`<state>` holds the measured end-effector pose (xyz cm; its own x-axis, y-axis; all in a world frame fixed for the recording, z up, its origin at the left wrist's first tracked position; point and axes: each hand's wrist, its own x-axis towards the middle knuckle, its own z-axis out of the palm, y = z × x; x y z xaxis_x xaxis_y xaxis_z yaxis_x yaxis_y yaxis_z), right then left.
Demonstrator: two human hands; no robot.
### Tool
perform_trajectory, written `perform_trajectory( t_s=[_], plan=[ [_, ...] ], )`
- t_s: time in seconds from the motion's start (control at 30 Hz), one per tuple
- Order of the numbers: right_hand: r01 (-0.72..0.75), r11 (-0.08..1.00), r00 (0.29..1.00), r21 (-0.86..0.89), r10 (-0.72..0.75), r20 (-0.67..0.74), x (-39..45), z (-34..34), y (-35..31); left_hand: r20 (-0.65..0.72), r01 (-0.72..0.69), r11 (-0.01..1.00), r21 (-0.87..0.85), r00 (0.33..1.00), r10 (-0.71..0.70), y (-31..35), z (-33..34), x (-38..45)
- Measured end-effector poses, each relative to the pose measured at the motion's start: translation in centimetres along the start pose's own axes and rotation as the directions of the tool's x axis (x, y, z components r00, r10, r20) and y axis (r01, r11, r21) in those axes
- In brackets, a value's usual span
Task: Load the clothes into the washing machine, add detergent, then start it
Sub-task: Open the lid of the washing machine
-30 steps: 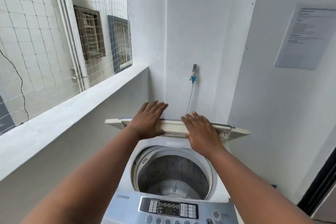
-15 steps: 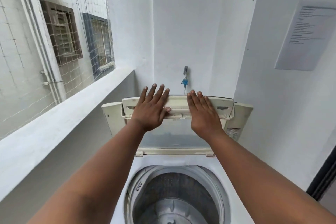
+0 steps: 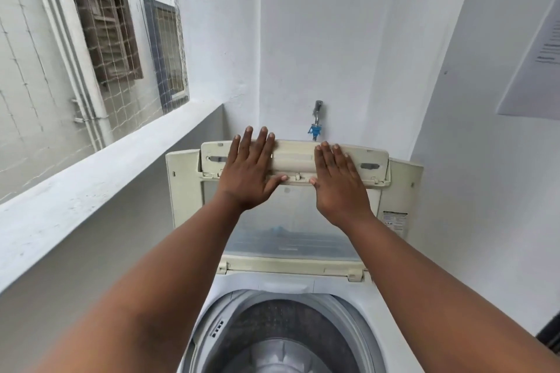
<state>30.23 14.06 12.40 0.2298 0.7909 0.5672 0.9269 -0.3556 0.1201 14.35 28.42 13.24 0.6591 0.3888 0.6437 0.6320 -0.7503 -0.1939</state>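
Note:
A white top-loading washing machine [image 3: 291, 285] stands in the corner in front of me. Its cream lid [image 3: 400, 188] is folded up and stands nearly upright against the back wall. My left hand [image 3: 248, 172] lies flat on the lid's upper panel, fingers spread. My right hand [image 3: 339, 182] presses flat beside it, a little to the right. Neither hand holds anything. Below, the round drum [image 3: 272, 339] is open and I see no clothes in it. No detergent is in view.
A water tap with a blue fitting [image 3: 315, 124] sticks out of the wall just behind the lid. A white ledge [image 3: 100, 185] runs along the left, with netting above it. A paper notice [image 3: 539, 54] hangs on the right wall.
The lid has swung from about level up to nearly upright, with both hands pushing it. My view has moved closer, so the control panel has dropped out of view.

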Motion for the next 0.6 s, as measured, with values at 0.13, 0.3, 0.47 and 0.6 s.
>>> perform_trajectory(
  t_s=[0.13,0.3,0.47,0.6],
  plan=[
    [-0.025,1.000,0.999,0.012,0.025,-0.024,-0.2,0.9,-0.5,-0.001,0.053,0.998,-0.025,0.999,-0.053,0.6,0.3,-0.6],
    [-0.021,0.999,1.000,-0.026,0.021,-0.002,-0.7,-0.3,-0.7,0.030,0.071,0.997,-0.015,0.997,-0.070,1.0,-0.5,-1.8],
    [0.026,0.993,0.999,-0.114,-0.024,0.021,-3.6,-3.0,-0.9,0.022,0.040,0.999,-0.002,0.999,-0.040,1.6,-2.3,-3.5],
    [0.024,0.992,0.999,-0.126,-0.019,0.036,-6.4,-4.2,-1.3,0.027,0.018,1.000,0.021,0.999,-0.019,2.4,-3.6,-4.8]
  ],
)
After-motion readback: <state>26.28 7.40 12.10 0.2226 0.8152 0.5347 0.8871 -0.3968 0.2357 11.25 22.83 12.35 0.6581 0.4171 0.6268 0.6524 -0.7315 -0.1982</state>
